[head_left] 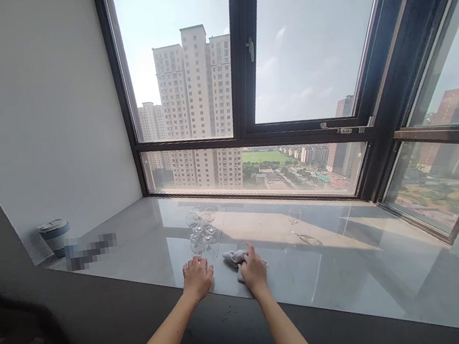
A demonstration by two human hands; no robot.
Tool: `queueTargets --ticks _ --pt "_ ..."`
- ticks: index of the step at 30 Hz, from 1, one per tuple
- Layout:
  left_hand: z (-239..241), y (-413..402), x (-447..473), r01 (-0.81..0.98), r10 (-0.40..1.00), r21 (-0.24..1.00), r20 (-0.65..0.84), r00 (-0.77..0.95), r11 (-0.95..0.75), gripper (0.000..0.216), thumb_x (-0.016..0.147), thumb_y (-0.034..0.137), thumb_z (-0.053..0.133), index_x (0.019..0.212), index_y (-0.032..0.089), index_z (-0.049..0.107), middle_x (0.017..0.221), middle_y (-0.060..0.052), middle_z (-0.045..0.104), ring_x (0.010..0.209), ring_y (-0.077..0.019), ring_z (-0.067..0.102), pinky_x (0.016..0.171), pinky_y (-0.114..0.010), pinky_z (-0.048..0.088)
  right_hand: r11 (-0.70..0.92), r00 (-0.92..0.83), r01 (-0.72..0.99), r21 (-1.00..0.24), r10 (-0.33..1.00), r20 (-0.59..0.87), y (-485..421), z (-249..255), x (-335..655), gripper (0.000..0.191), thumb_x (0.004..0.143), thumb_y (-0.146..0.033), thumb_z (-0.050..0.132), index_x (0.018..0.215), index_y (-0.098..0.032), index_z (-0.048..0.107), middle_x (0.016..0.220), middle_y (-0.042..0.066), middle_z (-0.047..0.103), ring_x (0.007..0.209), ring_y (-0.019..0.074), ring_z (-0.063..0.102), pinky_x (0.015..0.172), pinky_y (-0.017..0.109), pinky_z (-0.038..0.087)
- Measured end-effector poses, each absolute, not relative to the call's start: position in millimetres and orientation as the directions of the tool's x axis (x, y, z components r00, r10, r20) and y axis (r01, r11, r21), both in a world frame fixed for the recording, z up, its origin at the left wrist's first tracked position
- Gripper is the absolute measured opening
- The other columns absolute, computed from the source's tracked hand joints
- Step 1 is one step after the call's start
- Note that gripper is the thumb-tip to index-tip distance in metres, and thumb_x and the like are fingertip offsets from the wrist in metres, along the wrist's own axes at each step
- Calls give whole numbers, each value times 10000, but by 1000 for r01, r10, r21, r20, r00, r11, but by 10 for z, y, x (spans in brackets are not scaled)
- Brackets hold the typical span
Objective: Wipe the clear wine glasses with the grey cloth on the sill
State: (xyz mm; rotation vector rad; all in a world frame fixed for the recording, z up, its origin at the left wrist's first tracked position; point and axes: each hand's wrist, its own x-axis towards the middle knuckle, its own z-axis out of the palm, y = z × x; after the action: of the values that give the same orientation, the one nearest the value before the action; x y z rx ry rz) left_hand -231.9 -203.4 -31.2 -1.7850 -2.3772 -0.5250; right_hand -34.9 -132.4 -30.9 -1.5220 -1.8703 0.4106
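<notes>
My left hand point(197, 278) rests near the front edge of a polished stone window ledge point(344, 270), its fingers curled around the base of a clear wine glass point(198, 246). My right hand point(254, 270) lies on a crumpled white cloth point(234, 257) and grips it. Just behind the held glass stands a cluster of several more stemmed glasses point(202, 223). Farther right, one glass point(294, 219) stands upright and another point(310, 239) lies on its side.
A round blue-and-white tin point(54, 235) sits at the ledge's far left by the white wall, next to a blurred patch. Dark-framed windows point(243, 80) rise behind the ledge, with a handle point(251, 48). A dark counter edge point(103, 307) runs in front.
</notes>
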Motion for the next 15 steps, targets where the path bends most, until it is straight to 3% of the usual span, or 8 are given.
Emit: queueTargets --ticks 6,15 --pt "-277 -2165 -2143 990 927 129 374 6 -59 316 878 409 469 1095 232 615 1121 -93 562 1102 -269 473 1013 -459 307 269 -88 725 -634 949 302 -1393 -275 -324 592 797 -103 432 1382 -174 378 1169 118 642 1081 224 597 834 291 422" --pt "-281 -2175 -2186 990 911 35 398 113 -138 336 883 436 455 1141 254 571 1150 -92 531 1105 -277 440 977 -435 337 260 -52 697 -669 948 315 -1366 -300 -342 607 771 -80 431 1370 -168 396 1135 112 650 1060 230 601 828 302 418"
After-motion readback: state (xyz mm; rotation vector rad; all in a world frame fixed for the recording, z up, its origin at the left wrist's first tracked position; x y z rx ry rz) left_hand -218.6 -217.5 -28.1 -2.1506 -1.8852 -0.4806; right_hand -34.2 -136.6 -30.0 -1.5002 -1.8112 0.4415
